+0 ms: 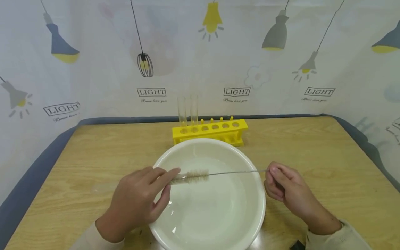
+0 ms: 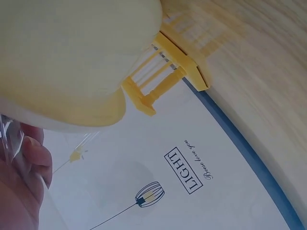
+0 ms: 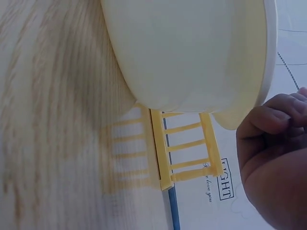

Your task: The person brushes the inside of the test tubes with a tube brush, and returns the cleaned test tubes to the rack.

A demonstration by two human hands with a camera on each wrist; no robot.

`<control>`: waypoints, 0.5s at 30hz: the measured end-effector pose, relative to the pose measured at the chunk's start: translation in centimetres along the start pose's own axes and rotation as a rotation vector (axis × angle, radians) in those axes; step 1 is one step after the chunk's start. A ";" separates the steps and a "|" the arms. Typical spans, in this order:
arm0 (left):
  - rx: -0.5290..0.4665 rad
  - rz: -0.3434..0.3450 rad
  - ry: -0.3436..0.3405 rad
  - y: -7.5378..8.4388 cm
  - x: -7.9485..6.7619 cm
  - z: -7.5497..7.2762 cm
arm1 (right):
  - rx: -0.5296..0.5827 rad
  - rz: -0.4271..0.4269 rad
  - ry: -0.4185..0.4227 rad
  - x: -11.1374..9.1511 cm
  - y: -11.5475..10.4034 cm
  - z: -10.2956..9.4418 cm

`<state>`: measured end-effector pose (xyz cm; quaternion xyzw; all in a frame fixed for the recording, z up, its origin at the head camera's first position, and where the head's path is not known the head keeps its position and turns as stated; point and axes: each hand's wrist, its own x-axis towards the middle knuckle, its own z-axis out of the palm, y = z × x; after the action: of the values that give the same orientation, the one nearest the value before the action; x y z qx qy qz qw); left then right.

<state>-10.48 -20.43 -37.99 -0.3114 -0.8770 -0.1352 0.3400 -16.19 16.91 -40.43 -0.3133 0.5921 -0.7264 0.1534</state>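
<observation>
My left hand [image 1: 140, 194] holds a clear glass test tube [image 1: 104, 188] lying nearly level over the left rim of a white basin [image 1: 261, 208]. The tube's closed end sticks out to the left, and its middle is hidden by the hand. Bristles of a test tube brush [image 1: 200, 175] sit partly inside the tube's mouth and partly outside it. Across the basin runs the brush's thin twisted wire, its end pinched between the thumb and fingers of my right hand [image 1: 289, 191], just past the right rim. In the left wrist view, clear tube glass [image 2: 12, 139] shows against the palm.
Behind the basin stands a yellow test tube rack [image 1: 215, 127] with two clear test tubes [image 1: 194, 110] upright at its left end. A small black object [image 1: 297, 246] lies by the right sleeve. A lamp-printed sheet [image 1: 193, 55] rises beyond the wooden table [image 1: 312, 146].
</observation>
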 end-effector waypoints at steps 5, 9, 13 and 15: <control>-0.011 0.024 0.046 0.3 0.2 -0.3 | -0.046 -0.016 0.024 -0.1 -0.2 0.3; -0.015 0.020 0.035 0.4 0.3 -0.4 | -0.074 -0.033 0.034 0.0 -0.3 0.6; -0.016 0.005 -0.005 0.5 0.3 -0.5 | -0.062 -0.040 0.025 0.1 -0.4 0.7; -0.018 0.008 -0.006 0.5 0.2 -0.5 | -0.077 -0.040 0.021 0.1 -0.4 0.7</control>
<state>-10.03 -20.15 -37.44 -0.3184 -0.8756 -0.1408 0.3349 -15.76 16.42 -39.91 -0.3232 0.6147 -0.7093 0.1206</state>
